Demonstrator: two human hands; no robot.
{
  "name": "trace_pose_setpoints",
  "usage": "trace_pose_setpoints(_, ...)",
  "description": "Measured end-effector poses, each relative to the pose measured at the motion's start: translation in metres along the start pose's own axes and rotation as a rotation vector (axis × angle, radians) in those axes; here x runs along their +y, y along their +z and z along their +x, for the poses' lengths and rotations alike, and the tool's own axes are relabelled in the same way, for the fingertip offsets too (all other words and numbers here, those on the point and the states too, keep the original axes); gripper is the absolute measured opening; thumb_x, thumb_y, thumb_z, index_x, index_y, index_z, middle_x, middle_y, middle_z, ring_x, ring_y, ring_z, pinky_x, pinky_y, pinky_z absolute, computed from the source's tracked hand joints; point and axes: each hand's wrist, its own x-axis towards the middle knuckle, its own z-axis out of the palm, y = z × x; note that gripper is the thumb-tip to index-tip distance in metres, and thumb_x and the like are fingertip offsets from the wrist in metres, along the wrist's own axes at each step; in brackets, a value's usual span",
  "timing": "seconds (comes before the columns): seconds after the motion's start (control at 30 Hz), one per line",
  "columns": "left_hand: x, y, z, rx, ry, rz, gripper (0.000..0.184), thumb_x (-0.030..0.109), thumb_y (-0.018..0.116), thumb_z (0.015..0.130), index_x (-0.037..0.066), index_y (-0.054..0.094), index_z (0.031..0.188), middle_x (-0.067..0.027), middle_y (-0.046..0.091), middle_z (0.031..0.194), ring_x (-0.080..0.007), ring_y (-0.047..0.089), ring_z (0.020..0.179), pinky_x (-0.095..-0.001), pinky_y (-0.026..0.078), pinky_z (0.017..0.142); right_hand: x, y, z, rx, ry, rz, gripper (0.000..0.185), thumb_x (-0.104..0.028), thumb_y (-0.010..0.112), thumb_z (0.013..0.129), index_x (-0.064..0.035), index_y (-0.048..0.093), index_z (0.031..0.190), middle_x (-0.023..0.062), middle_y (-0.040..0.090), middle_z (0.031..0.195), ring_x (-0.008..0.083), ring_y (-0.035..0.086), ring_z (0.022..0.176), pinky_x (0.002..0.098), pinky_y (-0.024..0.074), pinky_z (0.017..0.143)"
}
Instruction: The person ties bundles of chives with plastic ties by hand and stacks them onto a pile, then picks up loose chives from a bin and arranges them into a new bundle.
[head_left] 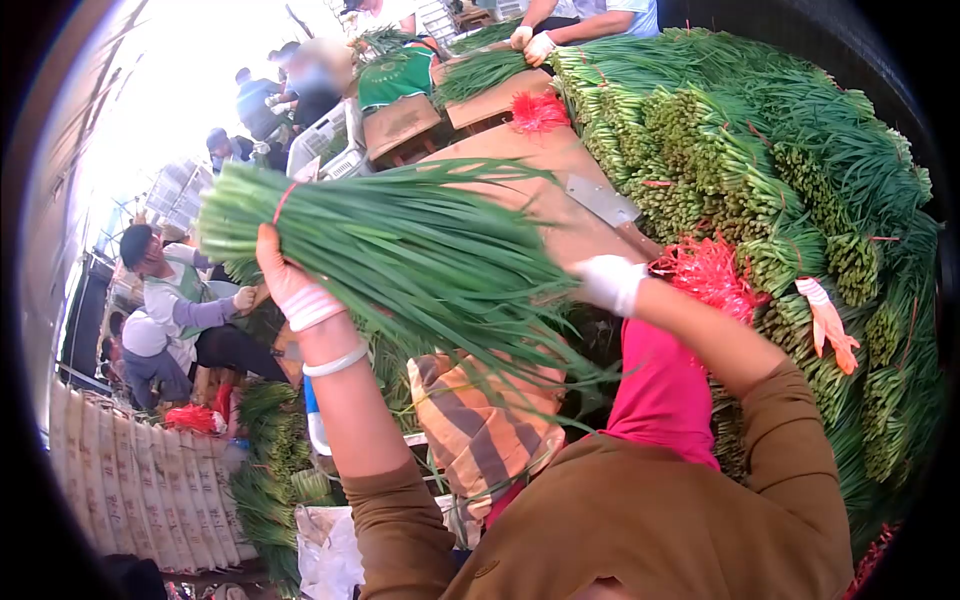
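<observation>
My left hand (pixel 288 280), in an orange and white glove, is closed around a large bunch of garlic chives (pixel 420 230) near its pale stem end. A red tie (pixel 284 203) circles the bunch there. The bunch is held up nearly level, its stems to the left and the loose green leaves spreading right and down. My right hand (pixel 608 282), in a white glove, is by the leaf tips; its fingers are blurred, and whether they grip any leaves is unclear. Beyond it a cleaver (pixel 603 200) lies on a brown board (pixel 560 215).
Tied chive bunches (pixel 720 160) are piled high on the right, with an orange glove (pixel 828 325) on them. Red ties (pixel 705 275) lie beside my right arm. A striped cloth (pixel 485 420) covers my lap area. Co-workers (pixel 190 300) sit at left and at the back.
</observation>
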Motion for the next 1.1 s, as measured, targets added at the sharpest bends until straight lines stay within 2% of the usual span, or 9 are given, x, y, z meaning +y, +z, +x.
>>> trace_pose_setpoints(0.17,0.011,0.013,-0.038,0.361,0.028,0.208,0.059,0.047,0.047,0.090,0.002,0.051,0.129,-0.0114,0.058,0.123,-0.0273,0.055,0.112,-0.0433,0.041,0.099,0.067,-0.044,-0.046,0.318,0.121,0.073,0.030,-0.029,0.056,0.085,-0.0103,0.066,0.107,0.0150,0.067,0.098,0.0302,0.065,0.090,0.0375,0.0503,0.082)
trace_pose_setpoints(0.3,-0.011,0.017,-0.057,-0.176,-0.205,0.244,0.061,0.045,0.047,0.091,0.000,0.045,0.132,-0.0114,0.052,0.129,-0.0260,0.051,0.115,-0.0420,0.041,0.098,0.020,-0.091,-0.051,0.909,-0.316,0.003,0.032,-0.027,0.062,0.082,-0.0103,0.065,0.109,0.0126,0.064,0.105,0.0314,0.061,0.094,0.0389,0.0498,0.081)
trace_pose_setpoints(0.4,-0.045,0.029,-0.063,-0.428,-0.083,0.303,0.056,0.033,0.056,0.090,-0.003,0.040,0.129,-0.0139,0.055,0.116,-0.0226,0.055,0.102,-0.0366,0.047,0.089,-0.060,-0.098,-0.061,0.903,-0.334,0.441,0.055,-0.027,0.067,0.078,-0.0059,0.052,0.127,0.0189,0.057,0.121,0.0334,0.056,0.109,0.0388,0.0435,0.096)
trace_pose_setpoints(0.5,-0.067,0.052,-0.081,-0.310,-0.161,0.227,0.059,0.038,0.054,0.089,-0.001,0.042,0.132,-0.0176,0.056,0.122,-0.0282,0.056,0.109,-0.0427,0.046,0.094,-0.102,-0.070,-0.068,0.652,-0.362,0.831,0.083,-0.029,0.073,0.074,0.0018,0.032,0.140,0.0219,0.051,0.130,0.0268,0.052,0.118,0.0349,0.0396,0.101)
trace_pose_setpoints(0.57,-0.071,0.075,-0.083,-0.446,-0.322,-0.012,0.059,0.041,0.051,0.090,0.000,0.045,0.132,-0.0165,0.054,0.126,-0.0289,0.054,0.114,-0.0446,0.043,0.097,-0.118,-0.058,-0.095,0.291,-0.398,1.253,0.095,-0.023,0.076,0.073,0.0019,0.019,0.145,0.0171,0.051,0.130,0.0197,0.049,0.120,0.0323,0.0385,0.102)
trace_pose_setpoints(0.63,-0.075,0.092,-0.081,-0.515,-0.409,-0.135,0.058,0.042,0.049,0.091,0.001,0.046,0.132,-0.0159,0.054,0.128,-0.0297,0.053,0.114,-0.0456,0.043,0.098,-0.118,-0.019,-0.085,0.335,-0.536,1.377,0.096,-0.014,0.076,0.073,0.0008,0.016,0.146,0.0121,0.051,0.129,0.0175,0.047,0.120,0.0318,0.0384,0.102)
trace_pose_setpoints(0.83,-0.093,0.098,-0.071,-0.352,-0.426,0.101,0.058,0.036,0.059,0.090,0.005,0.041,0.135,-0.0130,0.060,0.116,-0.0271,0.061,0.101,-0.0469,0.050,0.090,-0.119,-0.006,-0.107,0.456,-0.391,1.632,0.072,-0.014,0.075,0.075,0.0010,0.039,0.135,0.0065,0.054,0.125,0.0156,0.050,0.114,0.0311,0.0412,0.098)
trace_pose_setpoints(1.0,-0.109,0.144,-0.112,-0.448,-0.272,0.457,0.119,0.052,0.082,0.062,0.009,0.013,0.150,-0.0108,0.037,0.141,-0.0245,0.043,0.124,-0.0374,0.034,0.104,-0.106,-0.019,-0.127,0.611,-0.477,1.867,0.077,-0.018,0.076,0.077,-0.0027,0.034,0.140,0.0040,0.050,0.131,0.0133,0.046,0.120,0.0316,0.0354,0.104)
trace_pose_setpoints(1.1,-0.121,0.160,-0.155,-0.438,-0.381,0.343,0.108,0.032,0.086,0.061,0.006,0.023,0.145,-0.0092,0.043,0.136,-0.0221,0.045,0.121,-0.0362,0.036,0.103,-0.095,-0.037,-0.151,0.732,-0.348,1.837,0.077,-0.024,0.078,0.077,-0.0029,0.035,0.138,0.0047,0.051,0.128,0.0137,0.047,0.118,0.0316,0.0362,0.103)
